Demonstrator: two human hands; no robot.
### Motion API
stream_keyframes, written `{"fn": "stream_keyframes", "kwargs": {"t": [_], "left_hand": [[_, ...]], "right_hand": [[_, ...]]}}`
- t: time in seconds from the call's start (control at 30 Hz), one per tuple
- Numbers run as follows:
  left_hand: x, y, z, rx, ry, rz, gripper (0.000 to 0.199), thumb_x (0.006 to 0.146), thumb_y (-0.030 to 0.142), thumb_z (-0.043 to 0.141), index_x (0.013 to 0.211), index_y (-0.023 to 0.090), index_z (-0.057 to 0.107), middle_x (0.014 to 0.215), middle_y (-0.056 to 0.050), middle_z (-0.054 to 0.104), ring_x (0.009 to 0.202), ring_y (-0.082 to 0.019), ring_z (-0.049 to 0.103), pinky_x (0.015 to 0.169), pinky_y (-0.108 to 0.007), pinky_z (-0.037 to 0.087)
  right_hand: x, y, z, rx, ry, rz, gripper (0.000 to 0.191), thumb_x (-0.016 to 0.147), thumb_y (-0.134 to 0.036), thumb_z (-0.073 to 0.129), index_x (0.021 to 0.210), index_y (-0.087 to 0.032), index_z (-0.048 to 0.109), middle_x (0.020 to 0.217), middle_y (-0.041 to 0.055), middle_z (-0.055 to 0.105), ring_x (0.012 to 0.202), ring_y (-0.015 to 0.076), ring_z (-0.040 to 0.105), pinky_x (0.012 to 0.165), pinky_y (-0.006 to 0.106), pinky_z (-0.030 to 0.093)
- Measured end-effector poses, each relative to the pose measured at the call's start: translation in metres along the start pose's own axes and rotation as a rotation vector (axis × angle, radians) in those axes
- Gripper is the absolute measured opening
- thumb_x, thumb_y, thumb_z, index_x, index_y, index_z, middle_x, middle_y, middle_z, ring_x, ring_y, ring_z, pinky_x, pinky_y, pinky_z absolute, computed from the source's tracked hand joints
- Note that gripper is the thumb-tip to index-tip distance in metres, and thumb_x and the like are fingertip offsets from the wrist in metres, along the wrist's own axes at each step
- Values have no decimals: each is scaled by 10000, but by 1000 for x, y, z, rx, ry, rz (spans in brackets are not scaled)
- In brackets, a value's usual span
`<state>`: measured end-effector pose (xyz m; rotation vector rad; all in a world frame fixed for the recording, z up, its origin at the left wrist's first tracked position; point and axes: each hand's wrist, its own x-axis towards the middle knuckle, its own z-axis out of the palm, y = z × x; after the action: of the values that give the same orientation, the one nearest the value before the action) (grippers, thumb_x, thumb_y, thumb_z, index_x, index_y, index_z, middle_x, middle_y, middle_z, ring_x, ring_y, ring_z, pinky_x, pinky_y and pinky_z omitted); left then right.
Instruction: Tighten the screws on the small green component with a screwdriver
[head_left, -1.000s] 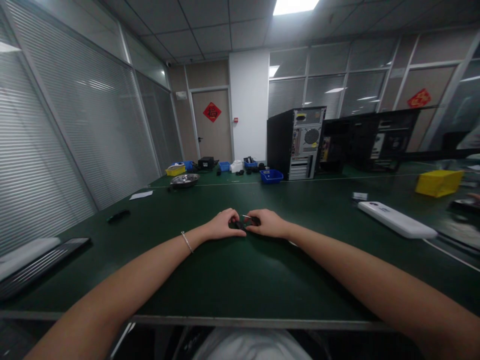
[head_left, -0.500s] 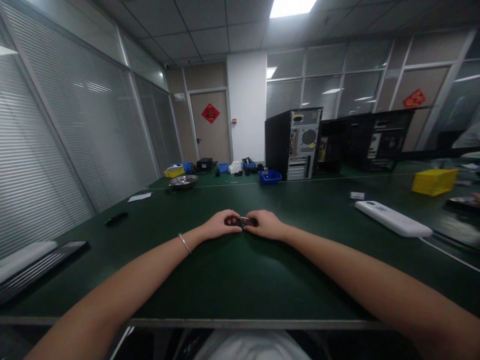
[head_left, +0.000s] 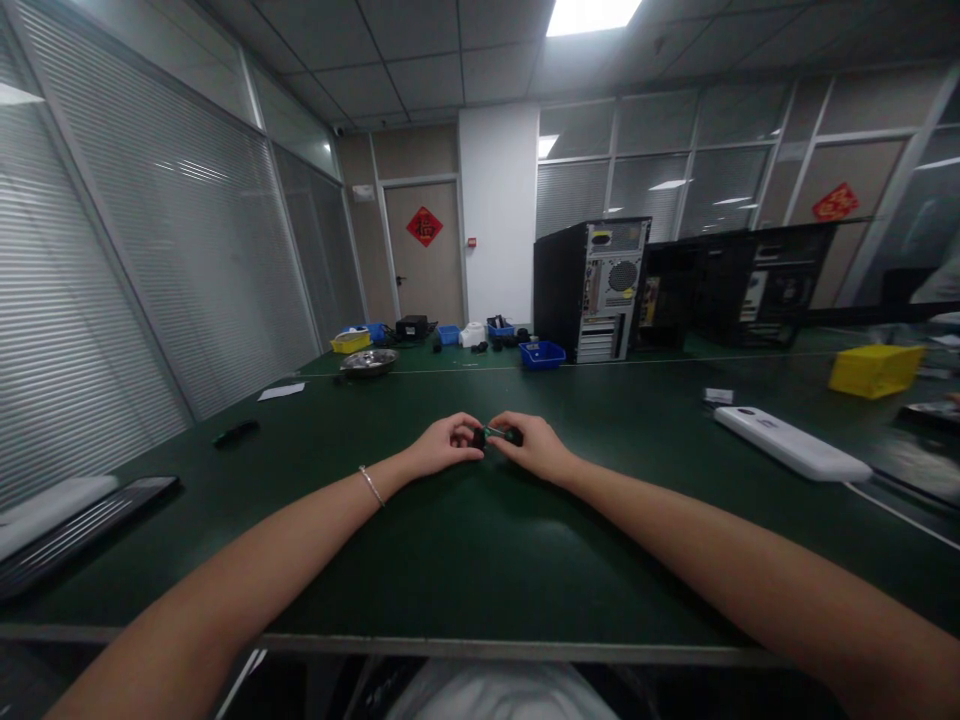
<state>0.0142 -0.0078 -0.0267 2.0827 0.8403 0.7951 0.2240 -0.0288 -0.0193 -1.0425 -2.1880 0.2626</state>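
Both hands meet over the middle of the green table. My left hand (head_left: pixel 442 443) is closed on a small black part (head_left: pixel 478 438), pinched between thumb and fingers. Opposite it, my right hand (head_left: pixel 536 446) grips a small screwdriver (head_left: pixel 514 436), its dark handle inside the fingers and its thin shiny shaft pointing left at the black part. A bit of green shows where the two meet. The fingers hide much of both things, and whether the tip touches the part I cannot tell.
On the right lie a long white device (head_left: pixel 791 443) with a cable and a yellow bin (head_left: pixel 876 370). A dark tool (head_left: pixel 236 433) and a white paper (head_left: pixel 282 391) lie left. Behind are a metal dish (head_left: pixel 369 362), a blue tray (head_left: pixel 542 354) and a computer tower (head_left: pixel 592 290).
The fingers of both hands have shifted slightly around the part and the screwdriver. More green shows between the hands. The whole view has moved a little.
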Motion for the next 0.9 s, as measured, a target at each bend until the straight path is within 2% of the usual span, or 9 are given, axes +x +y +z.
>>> {"fn": "stream_keyframes", "kwargs": {"t": [0.27, 0.47, 0.6, 0.73, 0.9], "left_hand": [[-2, 9, 4, -130, -30, 16, 430, 674, 252, 690, 1040, 143, 492, 867, -57, 637, 777, -161, 599, 687, -283, 441], [1, 10, 7, -269, 32, -73, 346, 762, 307, 602, 1040, 120, 513, 826, -65, 654, 732, -155, 620, 710, -316, 476], [4, 8, 10, -378, 37, -76, 332, 765, 275, 604, 1044, 106, 537, 922, -90, 644, 800, -171, 622, 759, -338, 487], [8, 3, 6, -370, 124, -41, 285, 757, 246, 606, 999, 103, 557, 861, -75, 641, 756, -163, 613, 732, -335, 489], [10, -1, -2, -320, 164, -34, 289, 789, 289, 551, 993, 86, 566, 785, -75, 633, 702, -156, 589, 679, -307, 462]], "right_hand": [[-2, -5, 1, 4, -12, -22, 251, 775, -348, 559, 986, -215, 591, 825, 14, 648, 728, 145, 581, 637, 236, 402], [-4, -13, 2, -45, -6, -41, 243, 802, -347, 525, 1006, -227, 578, 812, 10, 648, 701, 136, 578, 616, 222, 381], [-3, -18, 2, -73, -8, -52, 294, 803, -336, 528, 1080, -240, 555, 841, 13, 642, 718, 139, 574, 623, 220, 371], [-2, -13, 1, -89, 36, -10, 412, 795, -351, 539, 1188, -245, 476, 791, 1, 616, 669, 133, 552, 608, 220, 366], [-1, -4, 2, -91, 35, -4, 371, 795, -357, 541, 1144, -239, 506, 770, -1, 607, 671, 139, 544, 612, 229, 369]]}}
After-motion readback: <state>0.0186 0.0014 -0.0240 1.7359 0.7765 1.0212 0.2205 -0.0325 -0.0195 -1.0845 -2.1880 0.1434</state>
